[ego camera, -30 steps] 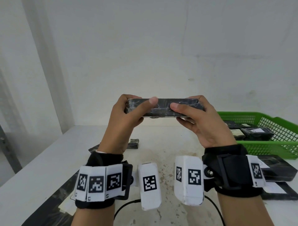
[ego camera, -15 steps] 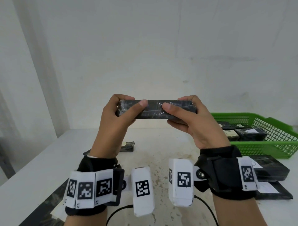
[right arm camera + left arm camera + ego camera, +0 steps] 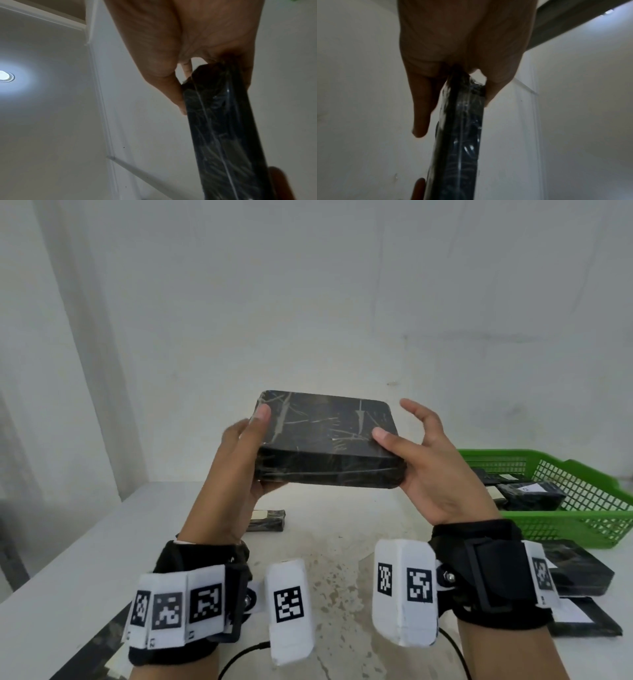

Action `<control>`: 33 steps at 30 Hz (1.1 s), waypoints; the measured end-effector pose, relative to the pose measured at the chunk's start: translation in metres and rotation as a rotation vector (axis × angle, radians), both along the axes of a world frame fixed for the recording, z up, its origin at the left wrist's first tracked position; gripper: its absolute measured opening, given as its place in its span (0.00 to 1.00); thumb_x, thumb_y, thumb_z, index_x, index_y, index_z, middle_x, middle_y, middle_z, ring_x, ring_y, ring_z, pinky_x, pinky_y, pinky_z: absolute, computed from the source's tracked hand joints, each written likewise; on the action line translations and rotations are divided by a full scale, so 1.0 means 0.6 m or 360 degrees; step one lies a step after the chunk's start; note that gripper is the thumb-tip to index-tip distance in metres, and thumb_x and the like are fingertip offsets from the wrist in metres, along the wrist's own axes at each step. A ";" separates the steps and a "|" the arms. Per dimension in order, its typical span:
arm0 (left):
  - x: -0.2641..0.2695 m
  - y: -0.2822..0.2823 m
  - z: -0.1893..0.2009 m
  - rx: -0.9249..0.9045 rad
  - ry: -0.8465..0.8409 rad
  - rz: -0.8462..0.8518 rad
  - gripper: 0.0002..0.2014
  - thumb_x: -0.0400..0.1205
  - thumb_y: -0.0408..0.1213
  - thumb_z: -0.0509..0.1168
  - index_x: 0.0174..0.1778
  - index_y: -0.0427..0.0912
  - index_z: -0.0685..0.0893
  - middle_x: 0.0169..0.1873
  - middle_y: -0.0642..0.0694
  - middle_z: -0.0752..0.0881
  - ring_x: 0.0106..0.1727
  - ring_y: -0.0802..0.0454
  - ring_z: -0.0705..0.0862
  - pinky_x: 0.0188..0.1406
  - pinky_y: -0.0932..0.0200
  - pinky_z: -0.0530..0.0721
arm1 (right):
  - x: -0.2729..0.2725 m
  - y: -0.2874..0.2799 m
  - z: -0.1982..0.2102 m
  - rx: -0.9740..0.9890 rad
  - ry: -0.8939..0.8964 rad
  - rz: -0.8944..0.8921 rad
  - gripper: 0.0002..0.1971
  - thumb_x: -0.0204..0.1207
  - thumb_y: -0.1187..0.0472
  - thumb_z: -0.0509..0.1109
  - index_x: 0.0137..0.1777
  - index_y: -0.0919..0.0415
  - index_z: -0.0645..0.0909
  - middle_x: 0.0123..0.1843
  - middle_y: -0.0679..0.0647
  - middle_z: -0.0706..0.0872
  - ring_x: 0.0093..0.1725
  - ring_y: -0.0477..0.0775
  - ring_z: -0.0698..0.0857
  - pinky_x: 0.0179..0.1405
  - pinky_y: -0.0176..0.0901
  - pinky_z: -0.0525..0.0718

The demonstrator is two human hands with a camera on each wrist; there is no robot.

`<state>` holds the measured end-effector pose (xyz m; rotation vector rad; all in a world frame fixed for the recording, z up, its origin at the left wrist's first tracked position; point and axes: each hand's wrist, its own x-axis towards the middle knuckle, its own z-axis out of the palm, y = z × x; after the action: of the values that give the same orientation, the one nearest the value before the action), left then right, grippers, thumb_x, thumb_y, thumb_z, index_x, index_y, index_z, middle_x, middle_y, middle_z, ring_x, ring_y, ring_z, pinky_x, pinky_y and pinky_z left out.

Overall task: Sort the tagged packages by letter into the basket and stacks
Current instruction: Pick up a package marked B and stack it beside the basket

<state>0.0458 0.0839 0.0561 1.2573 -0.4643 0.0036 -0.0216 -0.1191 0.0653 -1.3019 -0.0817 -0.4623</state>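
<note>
A flat black plastic-wrapped package [image 3: 325, 436] is held up in front of the wall, its broad plain face tilted toward me; no tag shows on that face. My left hand [image 3: 246, 453] grips its left end, thumb on top and fingers beneath. My right hand [image 3: 411, 453] pinches the right end with the thumb on top, while some fingers spread free behind it. The wrist views show the package edge-on [image 3: 462, 135] [image 3: 223, 128] between thumb and fingers. The green basket [image 3: 582, 484] stands at the right with several tagged black packages inside.
A small black package [image 3: 267, 520] lies on the white table [image 3: 85, 549] behind my left wrist. Two black packages [image 3: 579, 568] with white tags lie in front of the basket at the right edge. More dark wrapped items sit at the bottom left. A cable runs between my wrists.
The package was held edge-on toward me; now it has been tipped so its broad top face shows. The right fingers have loosened and spread.
</note>
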 end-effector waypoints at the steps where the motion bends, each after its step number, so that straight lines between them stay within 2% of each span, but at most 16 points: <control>1: 0.000 0.001 0.000 0.0014 -0.0002 -0.0025 0.28 0.82 0.55 0.66 0.71 0.39 0.77 0.54 0.45 0.91 0.53 0.50 0.91 0.48 0.52 0.91 | 0.000 0.001 0.001 0.0017 -0.0008 -0.0004 0.30 0.75 0.69 0.72 0.74 0.49 0.67 0.40 0.56 0.93 0.41 0.50 0.91 0.45 0.44 0.88; 3: -0.002 0.005 0.000 0.0022 -0.0047 -0.0036 0.15 0.87 0.43 0.62 0.63 0.36 0.82 0.45 0.47 0.93 0.47 0.51 0.91 0.41 0.56 0.90 | -0.001 0.003 0.001 0.0039 0.0001 0.0016 0.37 0.68 0.64 0.75 0.77 0.55 0.68 0.48 0.56 0.93 0.47 0.52 0.92 0.55 0.47 0.87; 5: -0.003 0.007 0.002 0.0019 -0.0069 -0.0041 0.14 0.86 0.38 0.60 0.63 0.35 0.83 0.45 0.46 0.93 0.46 0.51 0.91 0.40 0.57 0.90 | -0.004 0.005 0.002 -0.0002 0.0018 0.0103 0.38 0.64 0.63 0.75 0.78 0.59 0.71 0.59 0.61 0.91 0.55 0.57 0.90 0.61 0.52 0.85; 9: -0.007 0.016 0.010 -0.0024 -0.0062 -0.0112 0.25 0.79 0.45 0.69 0.70 0.37 0.80 0.56 0.42 0.91 0.53 0.48 0.91 0.46 0.52 0.91 | -0.008 -0.004 0.000 -0.0074 -0.0020 0.0135 0.44 0.61 0.74 0.79 0.79 0.56 0.71 0.64 0.69 0.86 0.57 0.62 0.88 0.60 0.52 0.87; 12: -0.012 0.021 0.014 0.0006 -0.0023 -0.0115 0.27 0.75 0.56 0.64 0.65 0.43 0.84 0.57 0.44 0.91 0.55 0.46 0.90 0.52 0.49 0.90 | -0.007 -0.010 -0.001 -0.0148 -0.0101 0.0128 0.44 0.59 0.73 0.76 0.78 0.51 0.71 0.62 0.66 0.87 0.56 0.58 0.89 0.53 0.46 0.89; 14: -0.010 0.020 0.013 0.0031 -0.0019 0.0022 0.27 0.75 0.54 0.69 0.63 0.38 0.84 0.54 0.39 0.90 0.53 0.42 0.87 0.57 0.40 0.85 | -0.005 -0.009 -0.001 -0.0185 -0.0139 0.0127 0.45 0.59 0.73 0.76 0.78 0.50 0.71 0.62 0.64 0.87 0.57 0.57 0.89 0.53 0.45 0.89; 16: -0.011 0.017 0.012 0.0039 -0.0033 0.0084 0.28 0.74 0.48 0.75 0.64 0.35 0.82 0.56 0.32 0.88 0.53 0.41 0.85 0.63 0.34 0.81 | -0.003 -0.006 -0.001 -0.0137 -0.0142 0.0155 0.44 0.62 0.70 0.79 0.80 0.53 0.68 0.64 0.61 0.87 0.61 0.57 0.88 0.57 0.49 0.88; 17: -0.012 0.016 0.012 0.0045 -0.0033 0.0086 0.29 0.72 0.48 0.75 0.65 0.35 0.82 0.57 0.32 0.88 0.52 0.42 0.85 0.64 0.33 0.81 | -0.001 -0.004 -0.001 -0.0082 -0.0122 0.0175 0.43 0.66 0.65 0.81 0.81 0.56 0.66 0.66 0.60 0.87 0.64 0.57 0.87 0.61 0.52 0.86; 19: -0.014 0.013 0.013 0.0051 -0.0044 0.0064 0.30 0.69 0.49 0.70 0.66 0.37 0.81 0.55 0.39 0.90 0.51 0.47 0.89 0.61 0.38 0.84 | 0.000 -0.001 -0.001 -0.0010 -0.0084 0.0147 0.38 0.71 0.57 0.75 0.80 0.64 0.67 0.67 0.61 0.87 0.64 0.55 0.87 0.64 0.51 0.86; 21: -0.016 0.013 0.014 0.0065 -0.0041 0.0039 0.30 0.70 0.51 0.70 0.66 0.39 0.81 0.52 0.45 0.92 0.52 0.49 0.90 0.56 0.44 0.87 | 0.002 0.002 -0.001 -0.0039 -0.0071 0.0044 0.29 0.72 0.59 0.71 0.74 0.68 0.75 0.63 0.60 0.88 0.56 0.52 0.89 0.53 0.43 0.89; 23: -0.016 0.012 0.016 0.0102 0.0007 -0.0058 0.27 0.74 0.59 0.68 0.64 0.45 0.83 0.53 0.50 0.92 0.56 0.50 0.90 0.55 0.49 0.88 | 0.002 0.002 -0.003 -0.0078 -0.0064 -0.0015 0.24 0.74 0.63 0.70 0.70 0.68 0.77 0.61 0.59 0.88 0.52 0.51 0.89 0.45 0.39 0.89; 25: -0.016 0.008 0.016 0.0096 0.0066 -0.0055 0.26 0.75 0.64 0.61 0.60 0.50 0.86 0.52 0.51 0.92 0.56 0.52 0.90 0.52 0.52 0.88 | 0.002 0.005 -0.004 -0.0123 -0.0048 -0.0026 0.21 0.77 0.66 0.70 0.70 0.66 0.76 0.61 0.58 0.88 0.52 0.51 0.89 0.44 0.39 0.88; 27: -0.012 0.003 0.012 0.0104 0.0105 0.0150 0.28 0.78 0.63 0.62 0.61 0.43 0.86 0.53 0.46 0.92 0.56 0.47 0.90 0.53 0.48 0.88 | 0.003 0.008 -0.004 -0.0152 -0.0050 -0.0024 0.21 0.76 0.65 0.70 0.70 0.65 0.77 0.61 0.58 0.88 0.53 0.51 0.89 0.48 0.42 0.89; 29: -0.008 -0.001 0.007 0.0118 0.0092 0.0290 0.31 0.80 0.62 0.64 0.63 0.36 0.83 0.56 0.40 0.91 0.57 0.42 0.90 0.56 0.41 0.88 | 0.002 0.013 0.000 -0.0127 -0.0046 -0.0001 0.27 0.71 0.58 0.73 0.70 0.64 0.77 0.62 0.60 0.88 0.56 0.54 0.89 0.56 0.49 0.89; 31: -0.012 -0.005 0.007 0.0093 0.0062 0.0318 0.34 0.77 0.62 0.66 0.64 0.33 0.81 0.57 0.38 0.90 0.58 0.41 0.89 0.60 0.37 0.87 | 0.000 0.017 0.004 -0.0133 -0.0003 0.0034 0.36 0.67 0.44 0.74 0.72 0.63 0.76 0.65 0.59 0.88 0.63 0.56 0.88 0.63 0.56 0.85; 33: -0.015 -0.005 0.010 0.0041 0.0040 0.0269 0.35 0.73 0.61 0.67 0.62 0.32 0.82 0.54 0.41 0.91 0.57 0.43 0.90 0.58 0.41 0.88 | -0.001 0.022 0.007 -0.0128 0.0018 -0.0042 0.38 0.68 0.37 0.69 0.71 0.63 0.77 0.63 0.56 0.89 0.60 0.52 0.89 0.59 0.54 0.87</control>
<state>0.0367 0.0807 0.0622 1.3177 -0.3360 0.1252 -0.0224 -0.1056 0.0696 -1.3859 -0.0743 -0.4779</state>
